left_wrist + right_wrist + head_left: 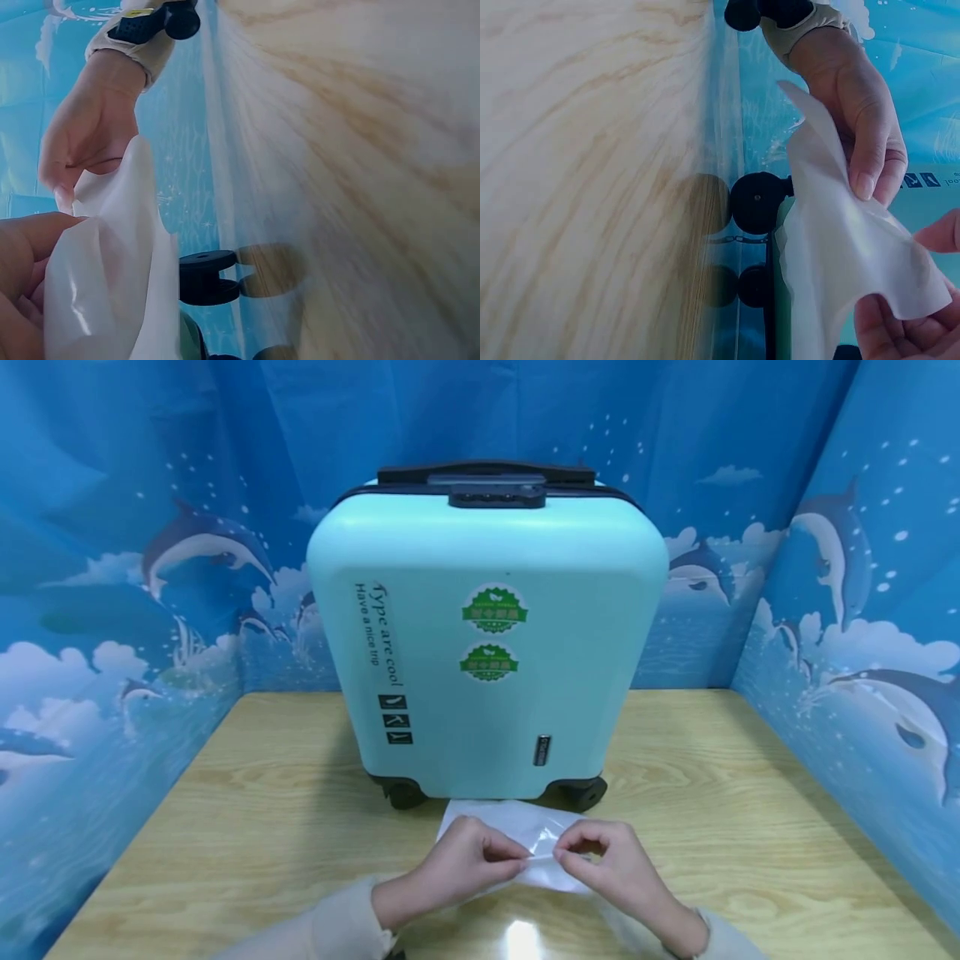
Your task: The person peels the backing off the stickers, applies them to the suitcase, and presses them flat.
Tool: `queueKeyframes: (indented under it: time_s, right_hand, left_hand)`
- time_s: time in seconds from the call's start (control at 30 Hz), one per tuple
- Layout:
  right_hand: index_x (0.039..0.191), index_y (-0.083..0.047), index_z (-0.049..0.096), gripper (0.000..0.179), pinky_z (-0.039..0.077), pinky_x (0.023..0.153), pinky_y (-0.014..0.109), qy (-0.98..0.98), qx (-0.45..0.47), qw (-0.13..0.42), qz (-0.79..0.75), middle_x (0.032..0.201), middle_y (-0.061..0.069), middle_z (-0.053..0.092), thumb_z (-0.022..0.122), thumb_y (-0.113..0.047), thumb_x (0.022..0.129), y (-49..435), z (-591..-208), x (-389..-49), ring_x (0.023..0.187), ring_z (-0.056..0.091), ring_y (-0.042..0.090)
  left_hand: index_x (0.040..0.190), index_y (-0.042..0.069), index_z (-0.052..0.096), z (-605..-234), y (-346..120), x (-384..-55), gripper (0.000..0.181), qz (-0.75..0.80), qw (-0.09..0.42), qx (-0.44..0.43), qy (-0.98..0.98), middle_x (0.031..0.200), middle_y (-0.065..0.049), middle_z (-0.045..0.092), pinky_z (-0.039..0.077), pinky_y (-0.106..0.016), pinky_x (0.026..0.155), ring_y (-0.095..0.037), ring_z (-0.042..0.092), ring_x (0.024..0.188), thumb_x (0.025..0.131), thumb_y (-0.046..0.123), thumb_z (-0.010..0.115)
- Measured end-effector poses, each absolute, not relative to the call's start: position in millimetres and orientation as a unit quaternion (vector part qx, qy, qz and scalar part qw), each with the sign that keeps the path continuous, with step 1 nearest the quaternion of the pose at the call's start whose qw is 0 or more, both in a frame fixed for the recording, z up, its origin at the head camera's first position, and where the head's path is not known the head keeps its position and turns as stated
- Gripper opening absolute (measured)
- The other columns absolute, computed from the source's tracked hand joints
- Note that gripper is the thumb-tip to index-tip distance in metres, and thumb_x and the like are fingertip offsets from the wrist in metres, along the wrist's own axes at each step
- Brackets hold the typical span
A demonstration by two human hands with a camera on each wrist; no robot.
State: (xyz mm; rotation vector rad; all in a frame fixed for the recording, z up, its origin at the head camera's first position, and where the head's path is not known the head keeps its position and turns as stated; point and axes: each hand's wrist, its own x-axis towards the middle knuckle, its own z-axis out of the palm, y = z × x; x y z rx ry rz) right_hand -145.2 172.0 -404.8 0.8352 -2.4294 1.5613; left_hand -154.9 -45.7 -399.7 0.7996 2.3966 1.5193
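Observation:
In front of the suitcase I hold up a thin, glossy white plastic bag point(555, 878). My left hand point(471, 862) pinches its edge between thumb and fingers. Just to the right, my right hand point(613, 864) pinches the same edge, a small gap separating the two sets of fingertips. Folds and loose layers of the bag point(124, 247) show in the left wrist view. In the right wrist view the bag point(855, 240) hangs between both hands, partly hiding the fingers.
A mint-green suitcase point(427, 635) stands upright on the wooden table point(247, 793), directly beyond the hands. It has black wheels point(585, 792), a black top handle point(487, 468) and green stickers point(495, 610). Blue dolphin-print curtains point(255, 427) enclose the back and sides.

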Motion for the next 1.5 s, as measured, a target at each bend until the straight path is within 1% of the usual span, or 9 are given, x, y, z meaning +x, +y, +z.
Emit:
queueKeyframes:
  time_s: [0.17,0.43,0.63,0.83,0.93,1.07,1.2,1.3,1.5]
  right_hand:
    - [0.078,-0.006,0.069,0.009,0.055,0.065,0.024,-0.814,0.263,0.037,0.517,0.075,-0.001,0.067,0.066,0.003,0.079,172,-403,-146,0.07,0.06,0.003]
    - [0.077,-0.003,0.069,0.007,0.053,0.062,0.022,-0.81,0.272,0.013,0.519,0.073,0.0,0.066,0.065,0.002,0.078,173,-402,-146,0.068,0.057,0.001]
    - [0.079,0.003,0.069,0.005,0.053,0.061,0.021,-0.794,0.291,-0.011,0.534,0.073,0.005,0.068,0.065,0.0,0.082,178,-401,-151,0.067,0.058,-0.001]
    - [0.08,0.002,0.07,0.008,0.053,0.061,0.022,-0.798,0.277,-0.034,0.534,0.074,0.002,0.069,0.067,-0.005,0.083,183,-399,-153,0.067,0.059,0.002]
    - [0.08,0.001,0.07,0.01,0.053,0.06,0.022,-0.802,0.271,-0.041,0.531,0.074,0.002,0.069,0.068,-0.007,0.084,184,-398,-154,0.065,0.058,0.002]
    - [0.081,0.002,0.071,0.01,0.052,0.057,0.021,-0.807,0.264,-0.048,0.526,0.073,0.003,0.069,0.068,-0.008,0.084,185,-398,-155,0.063,0.057,0.001]
    - [0.083,0.003,0.071,0.012,0.05,0.055,0.02,-0.81,0.253,-0.064,0.524,0.075,0.005,0.069,0.068,-0.008,0.084,186,-397,-157,0.062,0.056,0.001]
    - [0.084,0.003,0.071,0.013,0.049,0.054,0.019,-0.812,0.238,-0.077,0.527,0.075,0.005,0.069,0.068,-0.009,0.084,186,-396,-158,0.061,0.056,0.002]
    - [0.084,0.002,0.071,0.014,0.047,0.053,0.018,-0.818,0.22,-0.076,0.526,0.075,0.004,0.069,0.068,-0.011,0.084,186,-396,-159,0.061,0.056,0.002]
  left_hand:
    - [0.087,0.008,0.075,-400,-46,-154,0.008,0.504,0.093,0.277,0.813,0.081,0.0,0.073,0.052,-0.013,0.064,0.004,0.065,0.072,0.08,0.006,0.073]
    - [0.087,0.008,0.075,-402,-47,-153,0.008,0.488,0.087,0.288,0.819,0.081,0.0,0.073,0.052,-0.013,0.062,0.006,0.063,0.07,0.079,0.005,0.073]
    - [0.087,0.009,0.076,-405,-48,-153,0.008,0.494,0.087,0.292,0.814,0.08,0.0,0.073,0.05,-0.015,0.053,0.006,0.059,0.06,0.079,0.005,0.073]
    - [0.087,0.009,0.076,-407,-48,-153,0.009,0.494,0.094,0.297,0.812,0.08,0.001,0.073,0.047,-0.015,0.046,0.005,0.055,0.052,0.078,0.005,0.073]
    - [0.087,0.009,0.076,-407,-49,-153,0.01,0.494,0.101,0.298,0.81,0.08,0.002,0.073,0.043,-0.013,0.042,0.004,0.051,0.047,0.078,0.006,0.074]
    - [0.087,0.01,0.076,-407,-49,-153,0.009,0.496,0.109,0.3,0.807,0.079,0.003,0.073,0.039,-0.01,0.04,0.003,0.049,0.045,0.079,0.008,0.074]
    - [0.087,0.01,0.076,-407,-50,-151,0.009,0.495,0.113,0.3,0.808,0.078,0.004,0.073,0.04,-0.011,0.041,0.003,0.05,0.046,0.079,0.008,0.074]
    - [0.087,0.01,0.076,-407,-50,-150,0.009,0.494,0.111,0.301,0.808,0.078,0.003,0.073,0.044,-0.012,0.042,0.004,0.052,0.048,0.079,0.008,0.074]
    - [0.088,0.009,0.076,-406,-51,-149,0.01,0.502,0.122,0.302,0.801,0.08,0.002,0.073,0.051,-0.016,0.05,0.004,0.057,0.056,0.078,0.006,0.074]
